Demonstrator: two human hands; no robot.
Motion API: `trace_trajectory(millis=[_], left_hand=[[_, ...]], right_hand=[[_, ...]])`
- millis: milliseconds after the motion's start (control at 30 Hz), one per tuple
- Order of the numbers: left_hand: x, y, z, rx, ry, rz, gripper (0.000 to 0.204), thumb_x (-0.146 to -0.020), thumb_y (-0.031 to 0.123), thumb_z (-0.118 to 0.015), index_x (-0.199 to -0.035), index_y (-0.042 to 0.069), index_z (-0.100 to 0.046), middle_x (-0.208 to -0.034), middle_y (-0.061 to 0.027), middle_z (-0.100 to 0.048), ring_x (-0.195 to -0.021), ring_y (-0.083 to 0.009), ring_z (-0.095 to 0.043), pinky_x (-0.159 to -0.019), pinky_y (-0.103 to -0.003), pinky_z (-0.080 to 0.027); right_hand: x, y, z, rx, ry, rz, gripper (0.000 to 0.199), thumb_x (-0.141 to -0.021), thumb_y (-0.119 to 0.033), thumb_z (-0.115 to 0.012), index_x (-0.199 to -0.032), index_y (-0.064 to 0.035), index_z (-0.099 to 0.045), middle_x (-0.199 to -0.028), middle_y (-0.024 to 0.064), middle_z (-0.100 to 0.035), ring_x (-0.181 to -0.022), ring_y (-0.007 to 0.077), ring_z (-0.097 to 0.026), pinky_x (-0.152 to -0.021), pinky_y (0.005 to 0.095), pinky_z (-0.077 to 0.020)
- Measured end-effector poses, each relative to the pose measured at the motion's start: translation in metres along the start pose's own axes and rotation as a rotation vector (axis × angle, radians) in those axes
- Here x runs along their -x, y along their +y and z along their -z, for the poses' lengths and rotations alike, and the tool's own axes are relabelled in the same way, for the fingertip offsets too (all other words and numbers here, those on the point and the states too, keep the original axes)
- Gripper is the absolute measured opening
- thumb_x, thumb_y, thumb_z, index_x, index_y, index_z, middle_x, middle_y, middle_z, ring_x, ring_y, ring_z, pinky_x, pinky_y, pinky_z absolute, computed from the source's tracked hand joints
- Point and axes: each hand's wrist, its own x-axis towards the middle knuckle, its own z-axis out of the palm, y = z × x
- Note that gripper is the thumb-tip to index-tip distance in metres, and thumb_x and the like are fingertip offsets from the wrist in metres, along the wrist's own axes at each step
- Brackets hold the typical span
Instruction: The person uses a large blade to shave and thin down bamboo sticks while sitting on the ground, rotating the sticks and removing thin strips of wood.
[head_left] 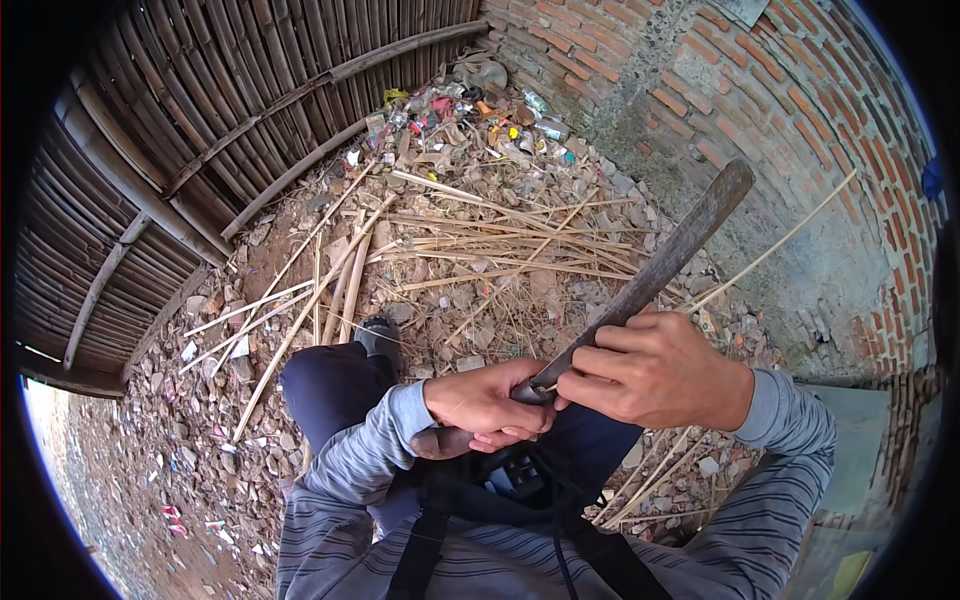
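My left hand (487, 405) is closed around the handle of a machete, whose rounded wooden end (440, 442) sticks out below the fingers. The long, dark, worn machete blade (655, 280) slants up and away to the right. My right hand (652, 368) is closed beside the base of the blade, gripping a thin pale bamboo strip (775, 247). That strip runs out past my right knuckles toward the brick wall. Both hands almost meet over my lap; my fingers hide the spot where strip and blade come together.
Several pale bamboo strips (510, 240) lie loose on rubble-strewn ground, with more strips (655, 480) by my right side. A slatted bamboo wall (250, 100) stands left, a brick wall (790, 90) right. Litter (470, 110) is heaped in their corner. My dark shoe (379, 345) rests ahead.
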Motion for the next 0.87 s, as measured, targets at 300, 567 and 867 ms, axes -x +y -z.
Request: trace_trajectory(millis=[300, 567, 867], left_hand=[[-0.004, 0.006, -0.002, -0.044, 0.012, 0.000, 0.013, -0.097, 0.001, -0.052, -0.106, 0.006, -0.044, -0.061, 0.0051, -0.041, -0.041, -0.0035, -0.039, -0.034, -0.023, -0.032], [-0.014, -0.007, 0.012, 0.170, 0.023, 0.040, 0.020, -0.095, -0.001, -0.055, -0.111, 0.005, -0.045, -0.067, 0.0015, -0.045, -0.046, -0.0049, -0.041, -0.037, -0.024, -0.032], [-0.006, 0.012, -0.006, -0.065, 0.059, -0.028, 0.023, -0.098, 0.003, -0.060, -0.115, 0.007, -0.044, -0.078, -0.0011, -0.052, -0.049, -0.0048, -0.046, -0.038, -0.024, -0.034]], right_hand=[[0.006, -0.002, -0.006, 0.066, 0.056, -0.011, 0.010, -0.080, -0.026, -0.068, -0.084, -0.0192, -0.062, -0.074, -0.0066, -0.050, -0.067, 0.0065, -0.060, -0.048, 0.0242, -0.0453], [0.009, 0.015, -0.016, -0.115, -0.070, -0.110, 0.012, -0.083, -0.020, -0.068, -0.088, -0.0112, -0.062, -0.077, -0.0016, -0.054, -0.074, 0.0131, -0.065, -0.054, 0.0295, -0.0502], [0.019, 0.004, 0.021, 0.052, -0.020, -0.116, 0.019, -0.082, -0.016, -0.070, -0.098, -0.0085, -0.064, -0.083, 0.0013, -0.062, -0.083, 0.0232, -0.067, -0.062, 0.0353, -0.0556]])
